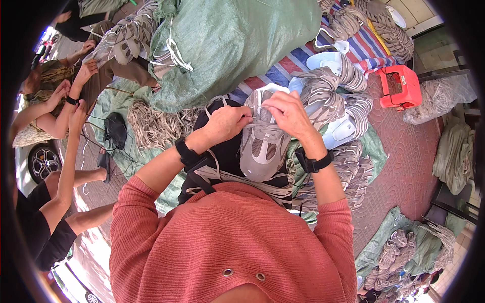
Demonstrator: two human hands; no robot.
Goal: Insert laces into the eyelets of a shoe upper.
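Note:
A grey-beige sneaker (260, 156) with mesh panels lies on my lap, its toe toward me. My left hand (227, 123) is closed in a pinch at the left side of its laces, and pale lace runs from the fingers across the shoe's throat. On the other side, my right hand (289, 113) pinches the shoelace (262, 97) near the tongue, fingertips pressed together. Loose lace also hangs below my left wrist. Black cloth (227, 154) lies beneath the shoe.
A big green woven sack (232, 45) stands ahead. To the right are stacked sneakers (323, 96) and a red plastic stool (401, 86). A heap of laces (156, 123) lies at left, beside a black bag (115, 130). Other people's arms (70, 106) are at far left.

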